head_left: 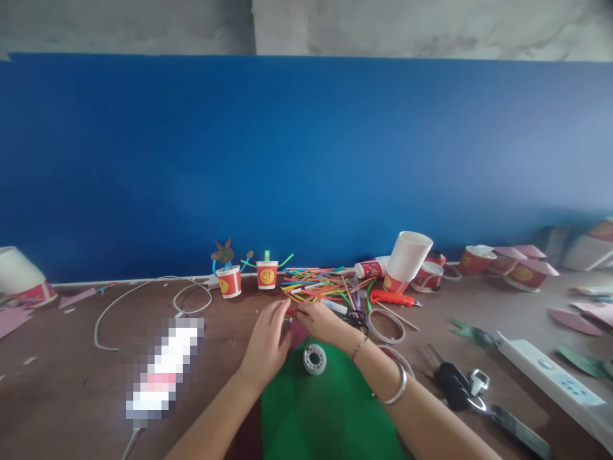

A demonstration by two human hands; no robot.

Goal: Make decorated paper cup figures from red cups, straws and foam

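My left hand [265, 338] and my right hand [320, 322] meet over the top edge of a green sheet [330, 415]. Both have their fingers closed. A pink piece that looks like paper [297, 332] shows between them, by my left thumb. At the fingertips is a thin red bit [289, 312], too small to name; my right fingers pinch beside it and partly hide it. Just below the hands, a white tape roll [315, 360] lies on the green sheet. Beyond them is a heap of coloured straws [311, 281].
Two decorated paper cups [229, 282] stand at the back. Right of the straws are a stack of white cups [408, 259], an orange utility knife [393, 298] and dark-handled scissors [358, 321]. Keys [454, 383] and a power strip [550, 377] lie right; a blurred-out phone [165, 367] lies left.
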